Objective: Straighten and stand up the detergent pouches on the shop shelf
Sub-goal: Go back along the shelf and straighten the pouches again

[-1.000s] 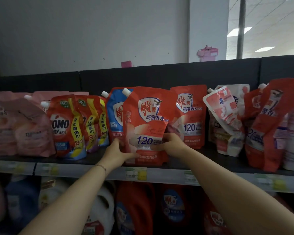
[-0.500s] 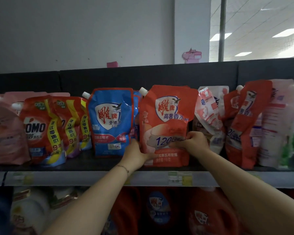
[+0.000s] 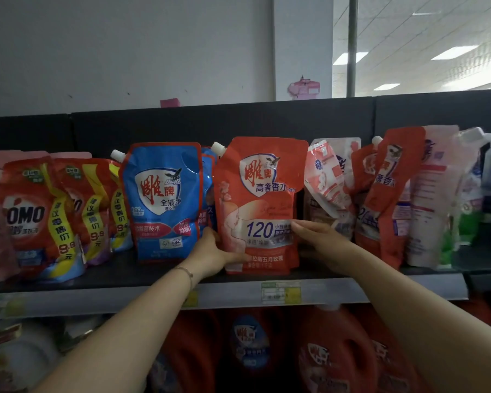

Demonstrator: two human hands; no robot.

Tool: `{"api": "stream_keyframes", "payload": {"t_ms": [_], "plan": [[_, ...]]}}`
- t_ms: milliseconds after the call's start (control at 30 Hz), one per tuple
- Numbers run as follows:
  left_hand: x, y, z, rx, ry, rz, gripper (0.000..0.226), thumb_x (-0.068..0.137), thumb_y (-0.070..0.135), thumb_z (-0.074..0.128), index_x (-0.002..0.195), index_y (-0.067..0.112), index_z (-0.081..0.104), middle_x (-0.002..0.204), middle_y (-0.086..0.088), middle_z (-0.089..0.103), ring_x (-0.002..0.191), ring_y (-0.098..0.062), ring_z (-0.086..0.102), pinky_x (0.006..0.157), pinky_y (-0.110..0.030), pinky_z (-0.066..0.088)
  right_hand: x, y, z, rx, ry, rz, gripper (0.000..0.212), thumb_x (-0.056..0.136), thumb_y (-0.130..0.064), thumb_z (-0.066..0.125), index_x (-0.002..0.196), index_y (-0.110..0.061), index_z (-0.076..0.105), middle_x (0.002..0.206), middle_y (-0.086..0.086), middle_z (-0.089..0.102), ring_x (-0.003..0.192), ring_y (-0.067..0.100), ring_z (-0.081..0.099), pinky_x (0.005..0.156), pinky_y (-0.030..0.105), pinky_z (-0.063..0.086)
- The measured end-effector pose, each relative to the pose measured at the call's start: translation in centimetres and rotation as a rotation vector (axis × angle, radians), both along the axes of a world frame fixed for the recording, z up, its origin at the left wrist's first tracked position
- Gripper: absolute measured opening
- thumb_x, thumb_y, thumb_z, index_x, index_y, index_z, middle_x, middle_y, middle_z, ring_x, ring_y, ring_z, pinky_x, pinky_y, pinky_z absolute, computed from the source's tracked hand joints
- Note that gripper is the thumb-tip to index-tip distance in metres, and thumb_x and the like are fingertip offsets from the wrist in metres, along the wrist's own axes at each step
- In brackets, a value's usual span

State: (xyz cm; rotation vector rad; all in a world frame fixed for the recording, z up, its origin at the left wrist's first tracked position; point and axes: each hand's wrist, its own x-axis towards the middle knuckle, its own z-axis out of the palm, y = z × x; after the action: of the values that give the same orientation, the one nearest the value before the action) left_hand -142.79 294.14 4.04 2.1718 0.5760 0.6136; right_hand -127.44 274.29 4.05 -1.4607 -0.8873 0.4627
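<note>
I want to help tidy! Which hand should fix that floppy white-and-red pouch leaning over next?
Probably the right hand: it rests on the red pouch at its right side, next to the leaning pouch. The left hand grips the far lower corner.

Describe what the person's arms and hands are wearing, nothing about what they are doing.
Both forearms are bare as far as the frame shows, with no sleeves in view. The left arm has a thin chain bracelet at the wrist. The right arm shows nothing at the wrist. The left hand and right hand are ungloved, and no rings are visible.
</note>
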Motion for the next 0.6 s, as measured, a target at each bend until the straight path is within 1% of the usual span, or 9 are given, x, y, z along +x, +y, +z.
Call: {"api": "stream_keyframes", "payload": {"t_ms": [67, 133, 233, 300, 367, 433, 500, 533, 600], "plan": [[0.1, 0.2, -0.1, -0.001, 0.002, -0.002, 0.08, 0.06, 0.037, 0.09, 0.115, 0.014, 0.036, 0.117, 0.0, 0.05, 0.108, -0.018, 0.05, 0.098, -0.037, 0.047, 0.2, -0.1, -0.4, 0.02, 0.006, -0.02, 0.029, 0.098, -0.029, 0.053, 0.123, -0.022, 0.066, 0.121, -0.001, 0.069, 0.117, 0.021, 0.061, 0.102, 0.044, 0.047], [0.2, 0.4, -0.1, -0.004, 0.013, -0.002, 0.082, 0.058, 0.039, 0.091, 0.114, 0.015, 0.037, 0.116, 0.0, 0.051, 0.108, -0.021, 0.054, 0.096, -0.041, 0.049, 0.2, -0.1, -0.5, 0.038, -0.076, -0.072, 0.025, 0.099, -0.024, 0.052, 0.119, -0.023, 0.067, 0.118, 0.0, 0.07, 0.114, 0.018, 0.063, 0.099, 0.039, 0.05], [0.4, 0.6, -0.2, -0.016, 0.01, 0.003, 0.082, 0.054, 0.042, 0.092, 0.111, 0.018, 0.038, 0.113, -0.001, 0.054, 0.105, -0.024, 0.057, 0.092, -0.045, 0.052, -0.3, 0.0, -0.7, 0.041, -0.342, -0.206, 0.02, 0.1, -0.022, 0.051, 0.103, -0.029, 0.07, 0.105, -0.006, 0.073, 0.101, 0.009, 0.067, 0.091, 0.031, 0.052], [0.4, 0.6, -0.4, -0.026, -0.005, -0.002, 0.08, 0.052, 0.044, 0.092, 0.106, 0.02, 0.038, 0.111, -0.001, 0.055, 0.103, -0.023, 0.058, 0.09, -0.045, 0.053, -0.6, 0.0, -1.1, -0.012, -0.571, -0.346, 0.02, 0.101, -0.022, 0.048, 0.093, -0.026, 0.066, 0.09, -0.01, 0.071, 0.085, 0.007, 0.066, 0.077, 0.029, 0.051], [0.4, 0.6, -0.9, -0.022, -0.037, -0.003, 0.078, 0.052, 0.045, 0.092, 0.105, 0.021, 0.04, 0.111, 0.001, 0.056, 0.105, -0.02, 0.057, 0.093, -0.043, 0.052, -0.9, -0.1, -1.3, -0.157, -0.85, -0.463, 0.018, 0.103, -0.024, 0.043, 0.102, -0.019, 0.06, 0.088, 0.0, 0.071, 0.078, 0.019, 0.066, 0.066, 0.03, 0.044], [0.2, 0.6, -1.4, -0.01, -0.074, 0.002, 0.077, 0.054, 0.045, 0.091, 0.106, 0.02, 0.041, 0.111, 0.002, 0.056, 0.105, -0.018, 0.057, 0.094, -0.04, 0.051, -1.5, 0.0, -1.2, -0.257, -1.03, -0.525, 0.022, 0.104, -0.025, 0.038, 0.116, -0.015, 0.054, 0.092, 0.009, 0.071, 0.079, 0.031, 0.065, 0.061, 0.033, 0.043], [0.1, 0.5, -1.6, 0.003, -0.095, 0.001, 0.075, 0.056, 0.044, 0.09, 0.107, 0.019, 0.041, 0.11, 0.003, 0.056, 0.104, -0.017, 0.056, 0.093, -0.038, 0.05, -2.0, 0.3, -0.9, -0.284, -1.089, -0.525, 0.024, 0.104, -0.022, 0.036, 0.122, -0.014, 0.049, 0.095, 0.009, 0.07, 0.08, 0.031, 0.065, 0.059, 0.032, 0.041], [0.1, 0.5, -1.7, 0.006, -0.099, -0.002, 0.075, 0.056, 0.044, 0.09, 0.107, 0.019, 0.041, 0.11, 0.003, 0.056, 0.104, -0.016, 0.056, 0.092, -0.036, 0.05, -2.2, 0.4, -0.6, -0.277, -1.079, -0.521, 0.024, 0.104, -0.021, 0.036, 0.122, -0.012, 0.05, 0.096, 0.009, 0.07, 0.081, 0.031, 0.065, 0.059, 0.031, 0.04], [0.2, 0.4, -1.6, 0.01, -0.102, -0.006, 0.074, 0.058, 0.042, 0.089, 0.108, 0.018, 0.041, 0.109, 0.003, 0.055, 0.103, -0.015, 0.055, 0.09, -0.033, 0.049, -2.4, 0.5, -0.2, -0.193, -0.967, -0.499, 0.02, 0.103, -0.019, 0.04, 0.113, -0.011, 0.055, 0.098, 0.01, 0.07, 0.084, 0.03, 0.065, 0.062, 0.033, 0.045]]}}
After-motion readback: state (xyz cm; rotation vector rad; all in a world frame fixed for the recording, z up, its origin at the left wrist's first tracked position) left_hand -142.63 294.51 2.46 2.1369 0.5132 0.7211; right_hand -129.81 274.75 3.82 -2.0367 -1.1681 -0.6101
